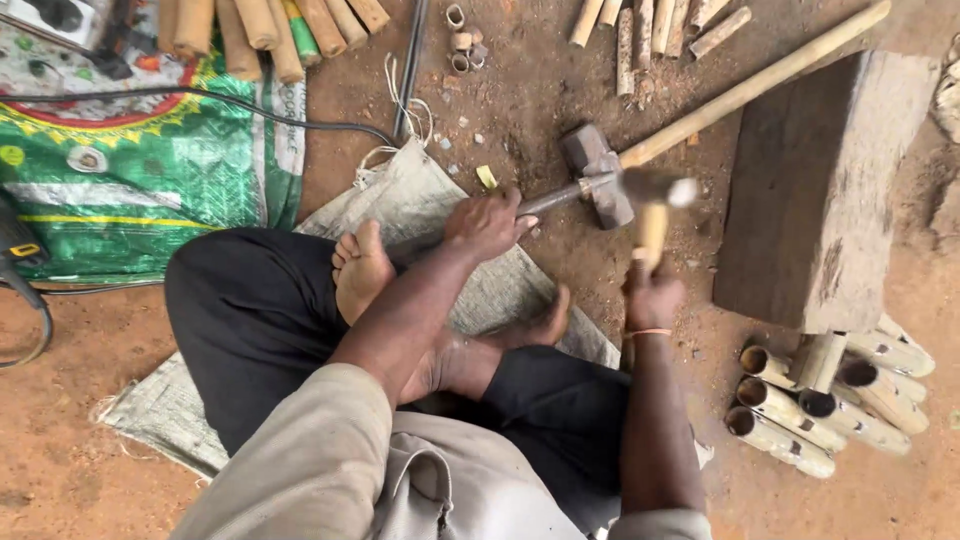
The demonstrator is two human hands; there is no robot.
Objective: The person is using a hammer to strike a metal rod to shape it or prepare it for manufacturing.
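Left hand (487, 222) closed around a dark metal rod (555, 196), thin end in the fist, far end reaching toward the sledgehammer head (597, 187) lying on the dirt floor (80, 470). Whether the rod tip touches that head: cannot tell, motion blur there.

Right hand (652, 292) clenched on the yellowish handle of a small hammer (655, 205), held upright; its head is blurred, sitting just above the rod tip and right beside the sledgehammer head.

Sledgehammer's long pale wooden handle (760, 80) runs diagonally up to the right, passing over the top corner of a big wooden block (815, 190).

Person sits cross-legged, barefoot, on a grey woven sack (420, 195) spread on the floor. Dark trousers, beige shirt, thin orange band on the right wrist.

Right of the right arm: stack of cut bamboo tubes (820, 405), open ends facing left, lying just below the block. More bamboo pieces (650, 25) along the top edge, another bundle (270, 30) top left resting on a green printed sack (150, 170). Black cable (200, 100) crosses that sack.
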